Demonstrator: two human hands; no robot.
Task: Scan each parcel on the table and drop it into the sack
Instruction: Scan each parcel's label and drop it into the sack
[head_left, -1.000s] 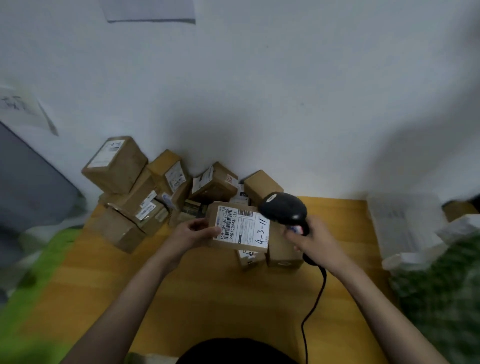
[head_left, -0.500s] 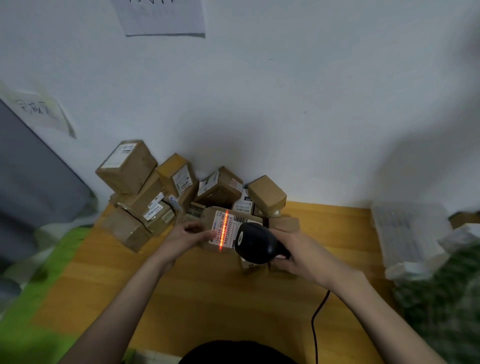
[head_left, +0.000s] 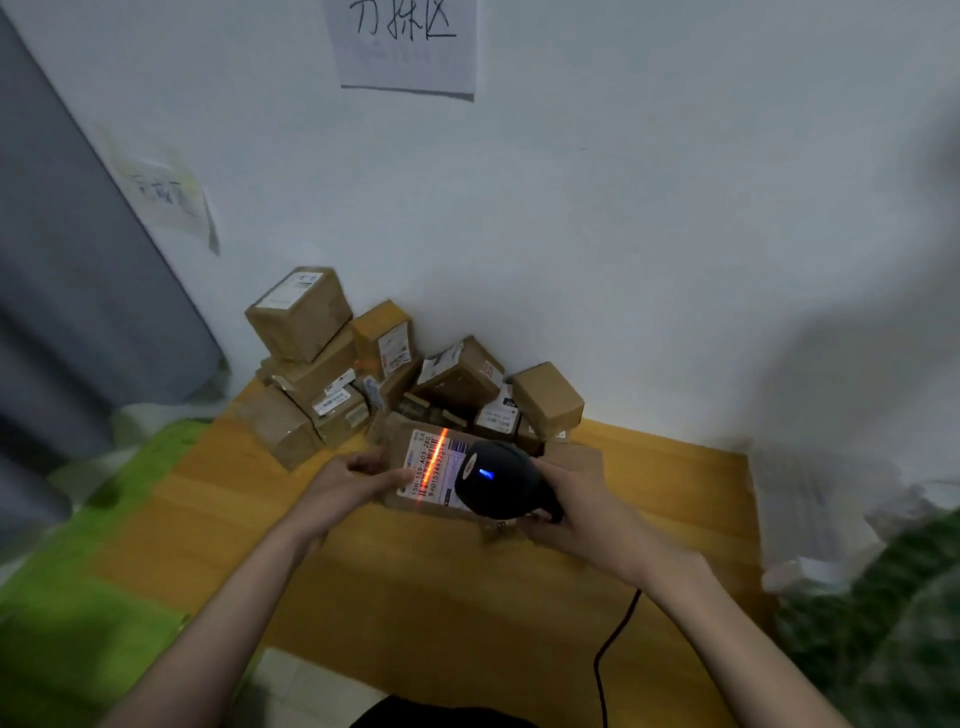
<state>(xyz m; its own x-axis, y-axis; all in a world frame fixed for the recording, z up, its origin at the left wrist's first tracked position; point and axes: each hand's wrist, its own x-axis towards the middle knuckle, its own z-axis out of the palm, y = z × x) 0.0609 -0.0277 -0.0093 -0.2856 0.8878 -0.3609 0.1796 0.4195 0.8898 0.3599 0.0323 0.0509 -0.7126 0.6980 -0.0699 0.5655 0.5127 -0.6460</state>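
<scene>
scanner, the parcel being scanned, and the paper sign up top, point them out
scanner (head_left: 498, 480), head view, black head near its blue light
parcel (head_left: 423, 467), head view, white label
paper sign (head_left: 408, 47), head view, sheet's middle

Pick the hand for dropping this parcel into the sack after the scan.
Left. The left hand already holds the parcel; the right hand grips the scanner.

Pretty dim indoor shot, soft flat light, bluish cast on the white wall (head_left: 623, 208). A big vague shadow falls on the wall at right. Brightest bits are the scanner's (head_left: 498, 483) orange-red beam glowing across the parcel label (head_left: 428, 467) and its small blue light. Wide-angle lens bends the edges, and the green and dark areas at left and right are smeared with blur.
</scene>
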